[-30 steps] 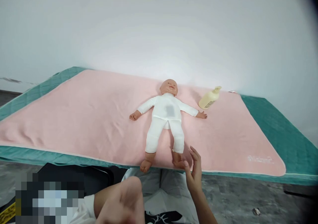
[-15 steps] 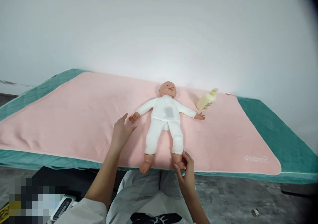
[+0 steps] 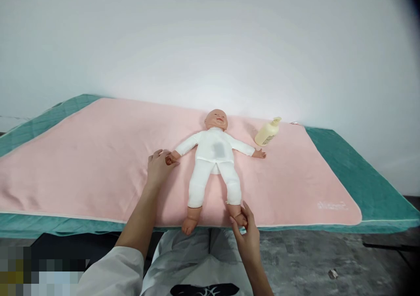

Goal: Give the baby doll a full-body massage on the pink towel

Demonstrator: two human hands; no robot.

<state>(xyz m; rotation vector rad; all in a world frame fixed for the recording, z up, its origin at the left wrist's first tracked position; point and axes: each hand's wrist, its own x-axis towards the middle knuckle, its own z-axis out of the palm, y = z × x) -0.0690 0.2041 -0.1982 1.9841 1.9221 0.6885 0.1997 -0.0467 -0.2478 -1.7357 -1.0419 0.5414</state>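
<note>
A baby doll [image 3: 215,147] with a white cloth body lies on its back, arms spread, on a pink mat [image 3: 108,156]. Its feet reach over the near edge. My left hand [image 3: 159,167] has its fingers and thumb closed around the doll's hand on the left. With thumb and fingers on either side, my right hand [image 3: 246,230] grips the doll's foot on the right. The doll's other foot [image 3: 191,221] and other hand [image 3: 259,154] lie free. A grey patch shows on the doll's belly.
A pale yellow pump bottle [image 3: 267,133] stands on the mat beyond the doll's arm on the right. Under the mat is a green padded cover [image 3: 354,169], with a white wall [image 3: 210,38] behind. A small scrap [image 3: 333,273] lies on the grey floor.
My left hand has closed from an open pose beside the doll's hand to a hold on it. My right hand stays at the foot. The view has shifted slightly.
</note>
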